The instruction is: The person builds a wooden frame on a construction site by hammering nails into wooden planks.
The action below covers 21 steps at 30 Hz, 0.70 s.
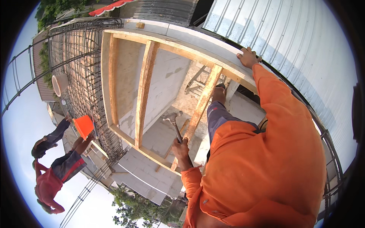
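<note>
In my left hand (181,150) I grip the dark handle of a claw hammer (173,117), its metal head pointing away from me. The hammer hangs beside a wooden crosspiece (203,100) of a timber frame (144,87). My right hand (249,57) rests with fingers apart on the pale wall edge (190,35) near the frame's far right corner. Both arms wear orange sleeves. One of my legs (218,102) reaches down near the frame's right end, by the crosspiece.
Through the frame a room below shows, with a wooden stand (197,81). Corrugated metal roofing (273,26) lies right, a rebar cage (80,57) left. A person in red (49,182) and an orange bucket (83,126) are at the left, near a pale bucket (60,84).
</note>
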### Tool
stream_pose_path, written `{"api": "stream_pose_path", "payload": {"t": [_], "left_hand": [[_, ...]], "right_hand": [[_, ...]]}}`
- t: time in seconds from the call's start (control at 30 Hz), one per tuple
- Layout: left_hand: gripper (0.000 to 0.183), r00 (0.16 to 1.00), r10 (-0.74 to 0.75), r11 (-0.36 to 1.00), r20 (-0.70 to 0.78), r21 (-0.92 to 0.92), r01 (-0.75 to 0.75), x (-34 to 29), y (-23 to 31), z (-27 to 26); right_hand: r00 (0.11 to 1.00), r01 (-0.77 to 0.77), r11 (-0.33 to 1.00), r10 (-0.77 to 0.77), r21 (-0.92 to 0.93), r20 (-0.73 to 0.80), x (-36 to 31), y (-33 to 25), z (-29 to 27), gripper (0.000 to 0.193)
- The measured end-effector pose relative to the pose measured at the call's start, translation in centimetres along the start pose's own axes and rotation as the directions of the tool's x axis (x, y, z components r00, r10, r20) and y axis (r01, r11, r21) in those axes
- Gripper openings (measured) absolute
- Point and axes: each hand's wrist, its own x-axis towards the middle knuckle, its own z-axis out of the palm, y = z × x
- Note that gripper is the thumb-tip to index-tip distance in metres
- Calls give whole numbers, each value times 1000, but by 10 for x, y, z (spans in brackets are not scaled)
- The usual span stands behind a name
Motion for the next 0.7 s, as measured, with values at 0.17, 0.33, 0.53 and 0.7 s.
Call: {"api": "stream_pose_path", "payload": {"t": [0.17, 0.33, 0.53, 0.7], "left_hand": [[31, 999, 17, 999, 29, 30, -18, 2, 13, -6], [34, 997, 75, 996, 27, 37, -76, 21, 11, -11], [36, 1000, 30, 993, 1, 112, -30, 16, 18, -12], [36, 1000, 24, 998, 13, 64, -25, 12, 6, -5]], "right_hand": [[1000, 15, 1000, -15, -21, -24, 2, 2, 2, 51], [998, 52, 999, -52, 2, -47, 2, 5, 4, 51], [995, 65, 998, -64, 10, -75, 6, 8, 9, 49], [997, 38, 999, -36, 18, -65, 5, 6, 9, 49]]}}
